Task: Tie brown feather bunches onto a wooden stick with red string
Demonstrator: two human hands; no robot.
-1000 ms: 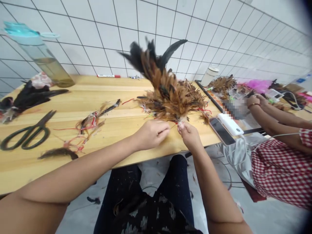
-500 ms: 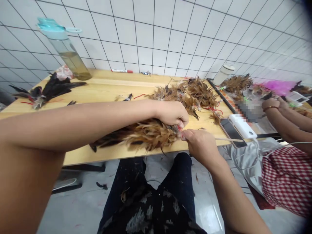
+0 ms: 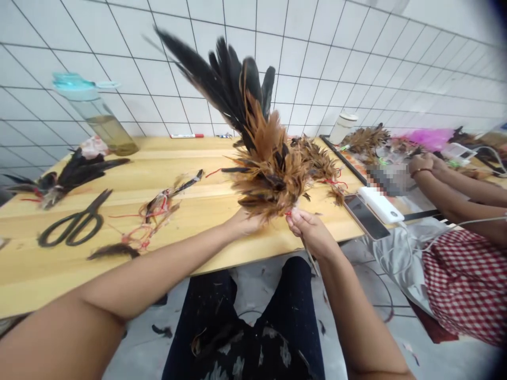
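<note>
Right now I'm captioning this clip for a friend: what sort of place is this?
Likely a handicraft workshop making feather goods: a brown-and-black feather bunch in the left hand and right hand, more feathers and scissors on the wooden workbench, and a co-worker's hands nearby.

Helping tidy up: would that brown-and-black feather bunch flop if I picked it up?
The feather bunch is probably light for its size. Its long black tips likely bend easily. It stands upright above the left hand and right hand, so its base seems firm.
</note>
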